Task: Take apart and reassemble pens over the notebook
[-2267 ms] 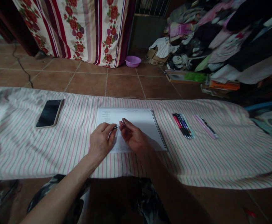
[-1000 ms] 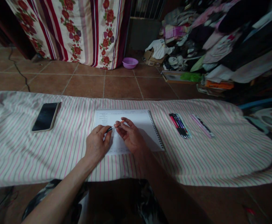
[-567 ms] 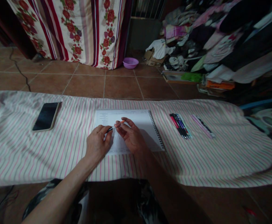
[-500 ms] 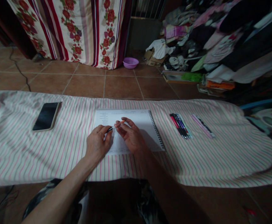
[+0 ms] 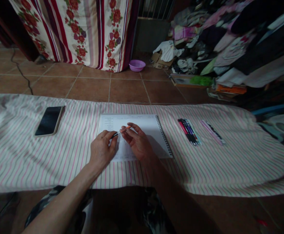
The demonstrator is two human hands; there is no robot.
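Brown floor tiles [image 5: 90, 89] stretch beyond the cloth-covered tabletop [image 5: 229, 169], with a floral curtain [image 5: 90, 32] and a purple basin [image 5: 137, 65] at the back. From my feed, I see the slender pen-like object [image 5: 118, 132] between the two hands, over the spiral notebook [image 5: 142, 120]. I have the left hand [image 5: 101, 148] closed around its dark end, fingers bunched. The right hand [image 5: 138, 143] is partly curled, palm turned up, pinching the orange end in its fingertips; I can't tell whether the pieces are joined there. To the left, a phone [image 5: 49, 121] lies well apart from the notebook. Right of the spiral binding, I see a cluster of pens [image 5: 188, 131], then a pink pen [image 5: 211, 131] beside a dark-and-white one [image 5: 216, 131].
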